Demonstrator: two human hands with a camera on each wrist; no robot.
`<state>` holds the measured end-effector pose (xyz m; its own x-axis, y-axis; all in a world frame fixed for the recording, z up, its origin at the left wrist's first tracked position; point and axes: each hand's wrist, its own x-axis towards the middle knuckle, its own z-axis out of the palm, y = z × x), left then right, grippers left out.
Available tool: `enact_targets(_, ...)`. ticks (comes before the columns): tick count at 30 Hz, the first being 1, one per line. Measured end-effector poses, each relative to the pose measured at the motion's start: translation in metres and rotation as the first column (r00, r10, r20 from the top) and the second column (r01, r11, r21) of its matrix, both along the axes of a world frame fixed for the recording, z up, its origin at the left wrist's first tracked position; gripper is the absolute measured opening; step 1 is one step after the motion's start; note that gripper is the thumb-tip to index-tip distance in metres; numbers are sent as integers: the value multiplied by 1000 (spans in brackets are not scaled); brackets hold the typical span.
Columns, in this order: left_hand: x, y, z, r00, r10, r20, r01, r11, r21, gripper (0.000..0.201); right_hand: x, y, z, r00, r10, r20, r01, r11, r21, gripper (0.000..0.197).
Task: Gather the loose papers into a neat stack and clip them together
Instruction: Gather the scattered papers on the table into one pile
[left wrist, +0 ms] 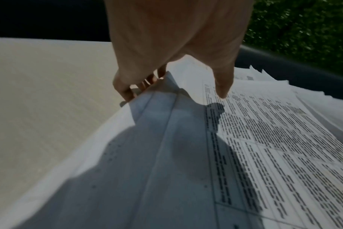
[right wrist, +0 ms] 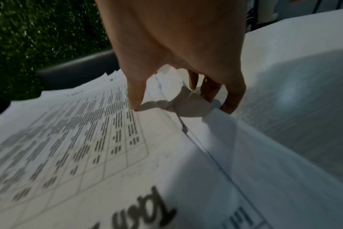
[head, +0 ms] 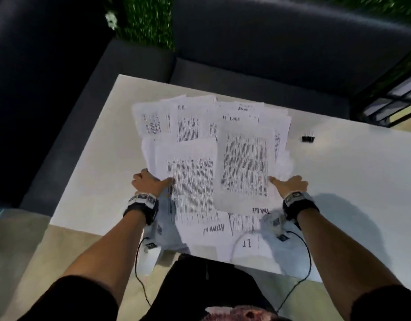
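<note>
Now gathering: left hand (head: 149, 183) thumb on top sheet, fingers (left wrist: 125, 91) curled under left edge of papers (head: 209, 158); right hand (head: 290, 185) pinches right edge likewise. Papers fanned, overlapping, mid-table (head: 350, 181). Binder clip (head: 308, 138) well apart, right. Advice: sweep both edges inward evenly, then square before clipping.

We see the papers (head: 206, 158) fanned loosely across the table, white sheets printed with dense tables, overlapping at odd angles, some handwritten. The clip (head: 308, 137), small and black, lies apart at their 3 o'clock.
</note>
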<state>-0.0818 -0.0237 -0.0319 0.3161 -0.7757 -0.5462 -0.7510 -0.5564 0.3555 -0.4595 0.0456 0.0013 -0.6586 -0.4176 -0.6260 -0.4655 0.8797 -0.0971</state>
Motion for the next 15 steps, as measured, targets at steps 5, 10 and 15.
enact_targets(5,-13,-12,17,983,126,-137,-110,987,113,104,17,-16,-2,974,-122,190,130,991,-28,113)
enact_targets(10,12,-14,22,947,195,-254,-111,944,310,93,2,-13,3,952,-134,274,131,991,29,75)
enact_targets(15,23,-13,20,906,198,-375,-104,961,258,76,-4,-8,14,930,-165,327,159,986,45,80)
